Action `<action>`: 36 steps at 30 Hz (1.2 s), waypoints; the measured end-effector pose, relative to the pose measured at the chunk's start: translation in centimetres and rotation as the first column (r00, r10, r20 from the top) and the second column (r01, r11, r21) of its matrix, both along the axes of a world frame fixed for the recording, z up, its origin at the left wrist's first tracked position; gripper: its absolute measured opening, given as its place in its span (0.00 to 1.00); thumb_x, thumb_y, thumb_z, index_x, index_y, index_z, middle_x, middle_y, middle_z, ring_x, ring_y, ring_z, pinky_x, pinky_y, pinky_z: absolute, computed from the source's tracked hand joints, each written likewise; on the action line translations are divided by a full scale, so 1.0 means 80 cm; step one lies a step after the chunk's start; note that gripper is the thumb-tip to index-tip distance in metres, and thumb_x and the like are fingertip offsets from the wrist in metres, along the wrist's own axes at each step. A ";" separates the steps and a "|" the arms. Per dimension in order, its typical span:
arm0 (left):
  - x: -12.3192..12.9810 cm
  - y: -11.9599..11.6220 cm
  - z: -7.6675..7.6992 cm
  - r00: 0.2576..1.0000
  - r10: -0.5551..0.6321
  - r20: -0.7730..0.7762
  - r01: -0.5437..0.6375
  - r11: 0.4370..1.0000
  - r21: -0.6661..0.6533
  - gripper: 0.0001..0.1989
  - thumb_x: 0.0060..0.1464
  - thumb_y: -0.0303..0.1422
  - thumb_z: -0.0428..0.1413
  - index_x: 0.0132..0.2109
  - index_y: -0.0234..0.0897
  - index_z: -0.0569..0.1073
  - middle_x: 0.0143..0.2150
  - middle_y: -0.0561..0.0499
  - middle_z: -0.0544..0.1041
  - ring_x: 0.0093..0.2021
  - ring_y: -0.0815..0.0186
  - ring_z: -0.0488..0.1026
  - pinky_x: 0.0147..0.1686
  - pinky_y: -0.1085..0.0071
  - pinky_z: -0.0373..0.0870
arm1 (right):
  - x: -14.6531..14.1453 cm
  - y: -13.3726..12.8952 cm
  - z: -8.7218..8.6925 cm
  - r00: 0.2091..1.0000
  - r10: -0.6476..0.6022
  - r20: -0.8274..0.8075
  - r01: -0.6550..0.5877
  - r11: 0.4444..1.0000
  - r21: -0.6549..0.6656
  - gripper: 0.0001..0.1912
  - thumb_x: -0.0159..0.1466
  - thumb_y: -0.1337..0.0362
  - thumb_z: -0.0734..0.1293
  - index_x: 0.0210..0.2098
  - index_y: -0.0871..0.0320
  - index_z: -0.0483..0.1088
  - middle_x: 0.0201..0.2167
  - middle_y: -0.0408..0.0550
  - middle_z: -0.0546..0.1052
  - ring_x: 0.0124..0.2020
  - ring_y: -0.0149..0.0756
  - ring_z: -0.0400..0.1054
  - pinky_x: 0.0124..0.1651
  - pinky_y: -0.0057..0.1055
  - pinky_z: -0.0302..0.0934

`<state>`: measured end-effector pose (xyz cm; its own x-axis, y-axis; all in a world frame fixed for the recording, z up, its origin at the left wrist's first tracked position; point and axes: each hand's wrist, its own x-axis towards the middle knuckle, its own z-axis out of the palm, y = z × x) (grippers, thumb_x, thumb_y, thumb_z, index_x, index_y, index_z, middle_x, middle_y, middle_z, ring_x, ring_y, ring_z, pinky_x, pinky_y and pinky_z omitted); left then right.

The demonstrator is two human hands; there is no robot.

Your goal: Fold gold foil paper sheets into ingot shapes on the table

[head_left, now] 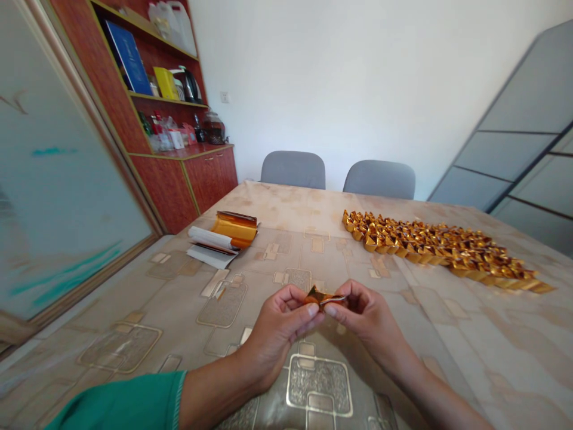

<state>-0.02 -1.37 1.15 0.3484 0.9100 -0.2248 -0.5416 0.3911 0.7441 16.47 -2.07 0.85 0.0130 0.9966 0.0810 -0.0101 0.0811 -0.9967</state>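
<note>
Between my two hands is a small folded piece of gold foil paper (319, 296), held just above the table near its front middle. My left hand (286, 316) pinches its left end, thumb in front and fingers behind. The right end is pinched by my right hand (364, 307), and the two thumbs nearly meet at the centre. Part of the foil is covered by the fingers. Ahead to the left lies a loose, curled stack of gold foil sheets (242, 230) with white backs. On the right, several rows of folded gold foil pieces (430, 242) stand packed together.
A patterned cloth covers the table (268, 251). Beyond its far edge are two grey chairs (293, 169) (379, 178) against a white wall. A red-brown cabinet (210, 173) with bottles and a kettle (191, 85) stands at the back left, beside a frosted glass door (58, 167).
</note>
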 end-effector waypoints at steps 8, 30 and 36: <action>-0.001 0.002 -0.007 0.986 0.036 -0.161 -0.032 0.999 0.029 0.19 0.37 0.33 0.72 0.30 0.34 0.69 0.27 0.54 0.77 0.29 0.71 0.73 0.33 0.76 0.70 | -0.004 -0.004 0.005 0.980 -0.131 0.152 0.115 0.987 0.112 0.12 0.51 0.61 0.76 0.22 0.57 0.69 0.19 0.38 0.69 0.23 0.30 0.59 0.27 0.27 0.52; 0.002 0.005 0.000 0.962 0.127 -0.241 -0.091 0.984 0.155 0.15 0.42 0.32 0.68 0.29 0.36 0.68 0.26 0.56 0.73 0.27 0.72 0.69 0.29 0.76 0.64 | 0.003 0.000 0.012 0.992 0.105 -0.071 -0.110 0.992 -0.068 0.18 0.54 0.49 0.76 0.28 0.58 0.72 0.25 0.42 0.73 0.28 0.31 0.65 0.33 0.29 0.59; 0.000 0.009 -0.008 0.989 0.040 -0.140 -0.032 0.998 0.060 0.18 0.39 0.33 0.71 0.32 0.34 0.69 0.30 0.53 0.77 0.31 0.71 0.73 0.37 0.73 0.71 | 0.001 0.000 0.007 0.997 0.041 -0.064 -0.043 0.998 -0.036 0.18 0.51 0.50 0.77 0.26 0.58 0.72 0.24 0.42 0.74 0.26 0.31 0.64 0.31 0.28 0.58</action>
<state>0.01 -0.67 0.52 0.2839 0.9341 -0.2167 -0.4424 0.3281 0.8347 16.57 -2.10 1.39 -0.0251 0.9987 0.0440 -0.0760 0.0420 -0.9962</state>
